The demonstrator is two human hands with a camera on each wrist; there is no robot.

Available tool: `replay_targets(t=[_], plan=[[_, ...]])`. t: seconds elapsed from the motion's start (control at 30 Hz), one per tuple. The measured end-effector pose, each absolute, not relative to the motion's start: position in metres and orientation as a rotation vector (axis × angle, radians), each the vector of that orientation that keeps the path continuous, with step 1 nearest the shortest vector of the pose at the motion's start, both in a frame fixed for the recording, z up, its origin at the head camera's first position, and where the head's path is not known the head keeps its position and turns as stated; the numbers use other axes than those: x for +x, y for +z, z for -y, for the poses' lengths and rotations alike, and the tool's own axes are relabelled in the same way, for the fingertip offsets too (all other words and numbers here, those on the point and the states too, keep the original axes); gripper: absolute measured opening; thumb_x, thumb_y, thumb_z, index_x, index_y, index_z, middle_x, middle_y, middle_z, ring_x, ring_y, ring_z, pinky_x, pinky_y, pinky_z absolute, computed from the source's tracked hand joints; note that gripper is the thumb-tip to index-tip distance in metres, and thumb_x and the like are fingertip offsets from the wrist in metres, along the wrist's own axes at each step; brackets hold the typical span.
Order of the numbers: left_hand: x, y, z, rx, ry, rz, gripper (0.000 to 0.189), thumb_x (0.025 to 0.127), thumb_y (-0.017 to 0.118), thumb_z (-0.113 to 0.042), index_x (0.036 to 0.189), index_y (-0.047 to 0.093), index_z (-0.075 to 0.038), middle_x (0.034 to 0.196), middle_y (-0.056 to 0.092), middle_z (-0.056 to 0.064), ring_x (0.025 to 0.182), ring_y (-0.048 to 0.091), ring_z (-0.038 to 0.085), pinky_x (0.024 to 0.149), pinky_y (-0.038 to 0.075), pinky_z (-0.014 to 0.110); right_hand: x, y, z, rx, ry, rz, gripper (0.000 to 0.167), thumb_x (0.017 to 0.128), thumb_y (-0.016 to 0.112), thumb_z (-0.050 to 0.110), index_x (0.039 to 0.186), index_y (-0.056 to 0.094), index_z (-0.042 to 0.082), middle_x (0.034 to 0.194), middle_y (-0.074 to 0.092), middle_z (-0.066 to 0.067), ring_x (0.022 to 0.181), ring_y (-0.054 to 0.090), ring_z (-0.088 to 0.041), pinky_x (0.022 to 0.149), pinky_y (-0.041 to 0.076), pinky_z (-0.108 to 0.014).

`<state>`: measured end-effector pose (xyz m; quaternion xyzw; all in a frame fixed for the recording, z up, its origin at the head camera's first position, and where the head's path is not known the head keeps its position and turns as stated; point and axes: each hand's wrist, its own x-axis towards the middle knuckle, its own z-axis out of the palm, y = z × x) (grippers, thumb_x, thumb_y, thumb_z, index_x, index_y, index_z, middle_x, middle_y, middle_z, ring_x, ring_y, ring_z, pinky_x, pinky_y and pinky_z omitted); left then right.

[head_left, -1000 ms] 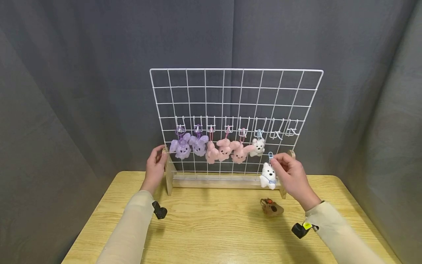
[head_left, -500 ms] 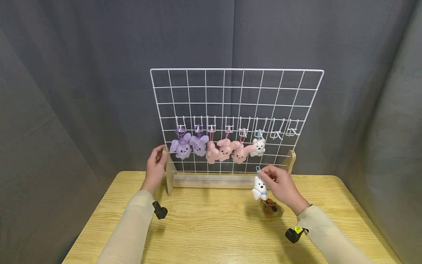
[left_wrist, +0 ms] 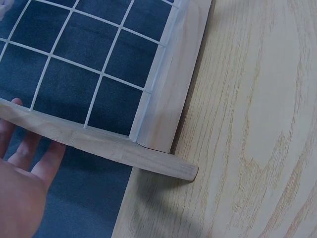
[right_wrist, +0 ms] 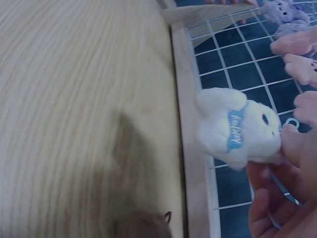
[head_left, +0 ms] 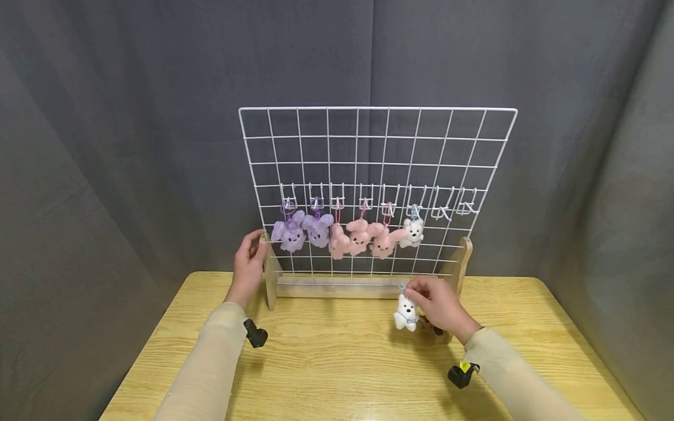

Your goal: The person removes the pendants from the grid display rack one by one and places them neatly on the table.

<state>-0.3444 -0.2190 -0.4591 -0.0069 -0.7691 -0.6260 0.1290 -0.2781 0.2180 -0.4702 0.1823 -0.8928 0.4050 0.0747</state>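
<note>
A white dog plush keychain (head_left: 406, 314) with a blue scarf hangs from my right hand (head_left: 439, 306), whose thumb and fingers pinch it near its light-blue clasp. In the right wrist view, the plush (right_wrist: 237, 130) is in front of the rack's lower wires, with lettering on its scarf. My left hand (head_left: 247, 272) grips the left wooden upright (head_left: 271, 278) of a white wire grid rack (head_left: 356, 137). In the left wrist view, several fingers (left_wrist: 49, 161) go behind that wood, one fingertip showing past its far edge.
Along the hooks hang purple bunny plushes (head_left: 291, 235), pink bunny plushes (head_left: 360, 235) and another white dog plush (head_left: 413, 231). Two hooks (head_left: 441, 212) at the right bear nothing. A brown plush (right_wrist: 143, 225) lies on the wooden table (head_left: 316, 362), mostly hidden behind my right hand in the head view.
My right hand has moved down, left and toward me, carrying the white dog plush away from the grid and over the brown plush. The left hand has stayed on the upright.
</note>
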Motion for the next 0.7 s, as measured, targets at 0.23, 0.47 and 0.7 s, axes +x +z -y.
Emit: replay_targets(t=[0.23,0.47,0.7], plan=[[-0.346,-0.460,0.220,-0.037,-1.787,2.227,0.040,0.113,0.049,-0.026,0.152,0.050,-0.019,0.144,0.058,0.012,0.125,0.057,0.025,0.091,0.049,0.030,-0.279,-0.486,-0.214,0.591,1.163,2.729,0.010,0.100,0.072,0.008,0.091,0.072,0.012,0.075,0.064,0.006,0.065,0.050,-0.006,0.060,0.043,-0.025],[-0.347,-0.462,0.220,-0.047,-1.786,2.226,0.040,0.113,0.049,-0.024,0.153,0.049,-0.017,0.147,0.056,0.012,0.130,0.055,0.025,0.096,0.046,0.029,-0.283,-0.500,-0.210,0.592,1.131,2.796,0.009,0.100,0.072,0.009,0.091,0.074,0.013,0.080,0.067,0.007,0.071,0.054,-0.008,0.066,0.046,-0.026],[-0.348,-0.463,0.221,-0.050,-1.771,2.228,0.040,0.113,0.049,-0.025,0.152,0.049,-0.017,0.146,0.056,0.013,0.129,0.056,0.025,0.094,0.048,0.030,-0.285,-0.507,-0.207,0.656,1.093,2.813,0.011,0.099,0.072,0.008,0.089,0.072,0.013,0.079,0.066,0.007,0.072,0.054,-0.007,0.068,0.047,-0.027]])
